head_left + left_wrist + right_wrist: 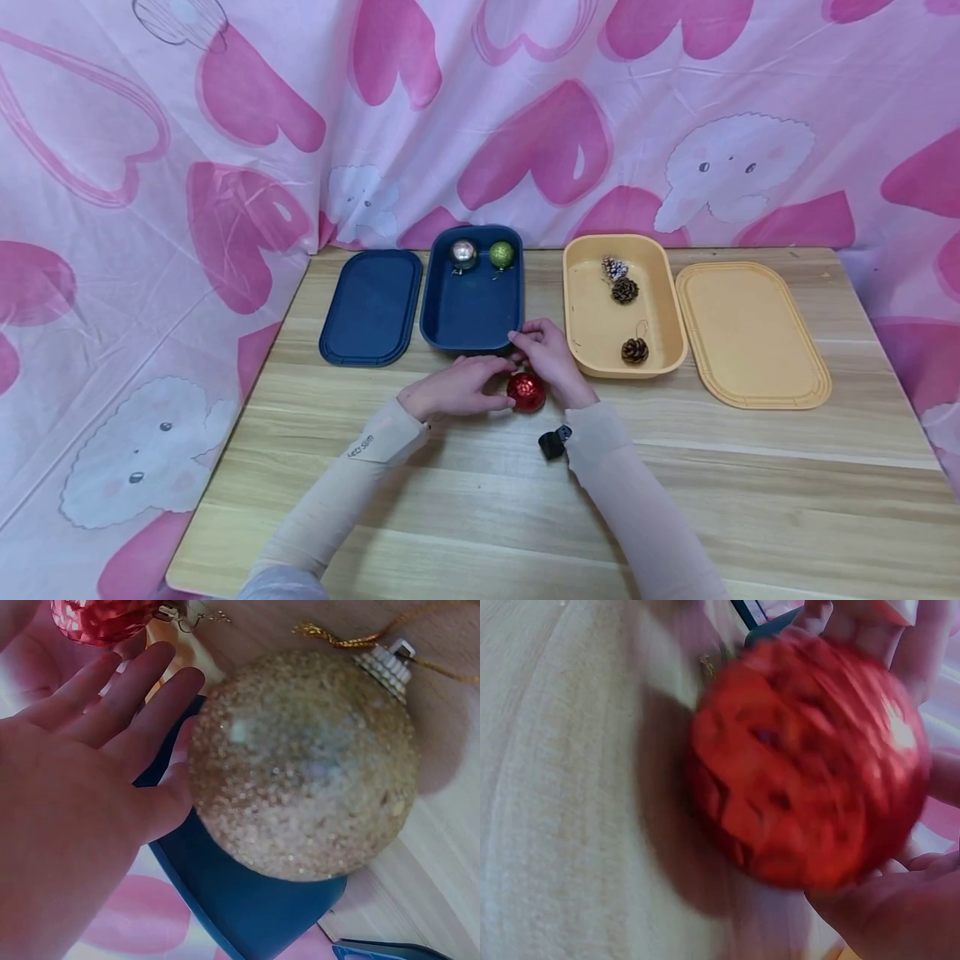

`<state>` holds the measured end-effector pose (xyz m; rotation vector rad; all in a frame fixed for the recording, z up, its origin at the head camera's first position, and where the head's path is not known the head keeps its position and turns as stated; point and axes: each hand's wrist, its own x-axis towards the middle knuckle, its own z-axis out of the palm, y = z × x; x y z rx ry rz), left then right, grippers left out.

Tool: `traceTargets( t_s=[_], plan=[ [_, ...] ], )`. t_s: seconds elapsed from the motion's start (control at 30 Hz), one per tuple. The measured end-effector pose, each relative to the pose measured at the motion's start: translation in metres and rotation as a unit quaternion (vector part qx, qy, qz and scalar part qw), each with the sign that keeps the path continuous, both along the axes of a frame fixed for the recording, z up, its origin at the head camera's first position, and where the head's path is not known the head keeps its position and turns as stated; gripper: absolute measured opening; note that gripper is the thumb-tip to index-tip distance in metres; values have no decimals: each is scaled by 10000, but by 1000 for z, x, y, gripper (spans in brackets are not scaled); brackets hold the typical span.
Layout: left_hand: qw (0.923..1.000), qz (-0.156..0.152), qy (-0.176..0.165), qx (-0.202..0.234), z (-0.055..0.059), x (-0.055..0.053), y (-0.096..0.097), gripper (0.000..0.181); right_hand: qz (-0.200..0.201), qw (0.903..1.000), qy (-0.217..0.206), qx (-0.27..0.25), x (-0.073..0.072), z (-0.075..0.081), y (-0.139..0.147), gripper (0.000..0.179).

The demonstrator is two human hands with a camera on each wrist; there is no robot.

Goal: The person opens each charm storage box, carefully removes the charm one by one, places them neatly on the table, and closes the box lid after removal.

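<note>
A shiny red bauble (527,392) lies on the wooden table between both hands, in front of the navy tub (472,333). My left hand (465,387) comes in from the left, fingertips right at the bauble's side, its fingers loosely extended. Close to its thumb in the left wrist view is a glittery gold bauble (307,769) with a gold cord; the head view hides it behind the hand. My right hand (551,358) arches past the red bauble on the right, loosely bent fingers near the tub's front corner. In the right wrist view the red bauble fills the middle, palm beside it.
Inside the navy tub are a silver bauble (463,253) and a green bauble (502,254). A yellow tub (572,321) holds pine cones (634,351). A navy lid (371,308) lies at left, a yellow lid (753,333) at right. A pink curtain (540,125) hangs behind the table.
</note>
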<state>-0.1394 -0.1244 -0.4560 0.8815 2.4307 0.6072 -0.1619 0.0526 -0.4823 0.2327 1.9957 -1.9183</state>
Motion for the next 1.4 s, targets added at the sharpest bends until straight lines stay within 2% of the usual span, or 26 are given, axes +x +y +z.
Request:
traceTargets(
  t_s=[0.2, 0.57, 0.7, 0.87, 1.1, 1.23, 1.4],
  plan=[
    [10000, 62, -34, -2, 0, 0, -1, 58, -35, 10000, 62, 49, 0, -1, -1, 37],
    [9998, 68, 144, 113, -2, 1, 0, 56, -157, 9997, -139, -152, 1, -1, -2, 37],
    [9990, 173, 389, 115, -5, 2, 5, 56, -156, 9996, -126, -183, 1, -2, -3, 38],
    [9955, 501, 795, -142, -8, 6, 16, 58, -175, 9996, -109, -188, 2, 0, -4, 39],
    [9891, 735, 1248, -267, -11, 11, 26, 46, -110, 9999, -79, -77, 3, 4, -3, 39],
    [9904, 719, 1145, -279, -8, 11, 26, 46, -84, 9999, -82, -54, 2, 5, -3, 39],
    [9947, 584, 725, -447, -3, 9, 21, 51, -76, 10000, 23, 2, 1, 5, -3, 35]
  ],
)
